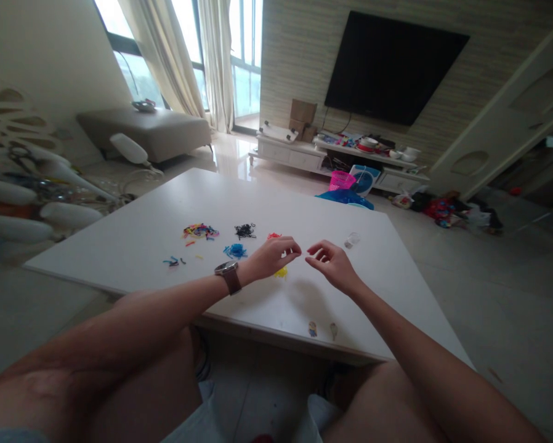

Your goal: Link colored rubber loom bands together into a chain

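Note:
Over the white table, my left hand has its thumb and fingertips pinched together; whatever is between them is too small to make out. Facing it a short gap away is my right hand, thumb and fingers curved but apart, with nothing visible in them. Beneath and behind my left hand are a partly hidden yellow pile and a red pile of small strips. Farther left lie a blue pile, a black pile and a mixed-colour pile.
Some loose strips lie at the left. A small clear object rests at the right. Two small flat pieces, one a yellow-and-blue figure, are near the front edge. Beyond the table stands a pink basket.

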`<state>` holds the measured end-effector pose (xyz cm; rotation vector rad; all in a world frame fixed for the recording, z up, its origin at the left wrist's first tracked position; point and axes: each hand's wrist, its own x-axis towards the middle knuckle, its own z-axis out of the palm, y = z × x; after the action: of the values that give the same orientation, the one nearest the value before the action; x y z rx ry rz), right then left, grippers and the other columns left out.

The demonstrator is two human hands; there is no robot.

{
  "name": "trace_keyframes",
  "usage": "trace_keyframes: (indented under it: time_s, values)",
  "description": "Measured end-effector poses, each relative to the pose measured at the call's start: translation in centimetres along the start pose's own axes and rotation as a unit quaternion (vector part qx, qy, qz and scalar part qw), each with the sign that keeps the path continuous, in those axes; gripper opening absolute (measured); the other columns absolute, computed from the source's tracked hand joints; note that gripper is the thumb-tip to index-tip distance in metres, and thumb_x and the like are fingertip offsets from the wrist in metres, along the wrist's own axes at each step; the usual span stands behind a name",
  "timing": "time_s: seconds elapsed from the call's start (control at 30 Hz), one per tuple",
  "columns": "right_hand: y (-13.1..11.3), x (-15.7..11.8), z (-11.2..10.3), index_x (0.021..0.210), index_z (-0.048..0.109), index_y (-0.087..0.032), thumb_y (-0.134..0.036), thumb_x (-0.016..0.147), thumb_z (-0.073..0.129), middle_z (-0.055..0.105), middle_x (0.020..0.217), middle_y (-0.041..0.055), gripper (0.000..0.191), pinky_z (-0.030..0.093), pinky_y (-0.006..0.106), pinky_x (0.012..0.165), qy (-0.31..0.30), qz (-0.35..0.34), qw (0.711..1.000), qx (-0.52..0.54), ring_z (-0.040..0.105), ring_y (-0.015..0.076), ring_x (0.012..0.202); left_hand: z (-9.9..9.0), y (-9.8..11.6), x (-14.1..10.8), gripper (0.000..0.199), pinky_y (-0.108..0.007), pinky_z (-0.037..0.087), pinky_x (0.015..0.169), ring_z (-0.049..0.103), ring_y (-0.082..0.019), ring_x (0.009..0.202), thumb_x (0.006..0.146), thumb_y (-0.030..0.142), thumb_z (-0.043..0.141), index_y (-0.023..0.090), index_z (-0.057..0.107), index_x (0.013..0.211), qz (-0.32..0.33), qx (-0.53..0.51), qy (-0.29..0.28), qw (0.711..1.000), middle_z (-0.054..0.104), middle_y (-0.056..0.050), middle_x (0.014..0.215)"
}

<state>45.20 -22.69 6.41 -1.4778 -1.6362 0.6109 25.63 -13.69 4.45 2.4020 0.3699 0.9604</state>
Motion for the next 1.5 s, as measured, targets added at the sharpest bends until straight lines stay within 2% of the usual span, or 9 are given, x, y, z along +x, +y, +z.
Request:
trace_keyframes:
  time_s: [0.1,0.27,0.53,0.73,0.97,1.1,1.3,1.5]
  values:
    - [-0.3,0.0,-0.2,0.086,0.067,-0.018,-0.032,0.082,0.070,0.068,0.087,0.0036,0.014,0.047,0.027,0.059,0.019,-0.037,0.998,-0.040,0.061,0.0134,0.067,0.0,0.0,0.0,0.012,-0.026,0.047,0.072,0.059,-0.012,0.072,0.093,0.021,0.056,0.016,0.066,0.088,-0.003,-0.002,-0.001,1.000,0.066,-0.004,0.085]
    - [-0.1,-0.1,-0.3,0.085,0.068,-0.018,-0.027,0.084,0.069,0.066,0.086,0.0028,0.009,0.047,0.025,0.058,0.000,-0.077,0.995,-0.065,0.061,0.0124,0.066,-0.1,0.1,0.1,0.011,-0.026,0.047,0.072,0.058,-0.012,0.072,0.093,0.020,0.057,0.016,0.065,0.088,-0.008,-0.002,0.001,1.000,0.066,-0.004,0.085]
    - [-0.1,0.0,-0.3,0.083,0.069,-0.019,-0.021,0.088,0.064,0.064,0.081,0.0014,0.007,0.045,0.025,0.058,-0.006,-0.106,0.991,-0.084,0.059,0.0117,0.065,-0.2,0.3,0.1,0.012,-0.025,0.046,0.071,0.058,-0.012,0.073,0.094,0.024,0.058,0.016,0.066,0.089,-0.017,0.005,0.004,1.000,0.065,-0.003,0.083]
    - [-0.2,0.0,-0.5,0.081,0.069,-0.019,-0.020,0.088,0.063,0.064,0.079,0.0012,0.008,0.045,0.024,0.057,0.002,-0.106,0.990,-0.088,0.058,0.0116,0.064,-0.1,0.1,0.1,0.013,-0.025,0.045,0.069,0.057,-0.012,0.072,0.094,0.025,0.057,0.016,0.066,0.090,-0.022,0.003,0.004,1.000,0.064,-0.003,0.082]
    - [-0.3,0.1,-0.4,0.079,0.068,-0.019,-0.018,0.087,0.062,0.064,0.080,0.0017,0.009,0.044,0.025,0.058,0.002,-0.108,0.990,-0.089,0.058,0.0119,0.065,-0.3,0.4,0.1,0.011,-0.026,0.045,0.073,0.056,-0.012,0.073,0.093,0.018,0.055,0.016,0.063,0.086,-0.016,-0.004,-0.003,1.000,0.064,-0.003,0.082]
    - [-0.4,0.5,-0.8,0.075,0.066,-0.019,-0.014,0.085,0.061,0.063,0.080,0.0013,0.012,0.042,0.025,0.057,0.002,-0.117,0.989,-0.093,0.057,0.0119,0.065,-1.2,0.4,0.3,0.012,-0.026,0.044,0.073,0.056,-0.013,0.074,0.091,0.015,0.055,0.016,0.062,0.082,-0.021,0.003,-0.001,1.000,0.064,-0.003,0.082]
    - [0.3,1.3,-2.4,0.069,0.064,-0.018,-0.014,0.080,0.063,0.062,0.076,0.0007,0.012,0.041,0.025,0.055,0.041,-0.076,0.993,-0.078,0.056,0.0122,0.064,-2.9,-1.6,0.7,0.011,-0.026,0.041,0.069,0.056,-0.013,0.072,0.086,0.012,0.058,0.016,0.063,0.078,-0.071,0.037,0.044,0.996,0.064,-0.002,0.078]
    - [0.2,0.8,-0.8,0.072,0.065,-0.019,-0.017,0.083,0.062,0.062,0.076,0.0007,0.012,0.043,0.025,0.056,0.014,-0.087,0.993,-0.082,0.056,0.0117,0.062,-1.7,-0.5,0.4,0.010,-0.025,0.042,0.069,0.056,-0.013,0.071,0.085,0.013,0.058,0.016,0.063,0.077,-0.062,0.015,-0.002,0.998,0.066,-0.002,0.078]
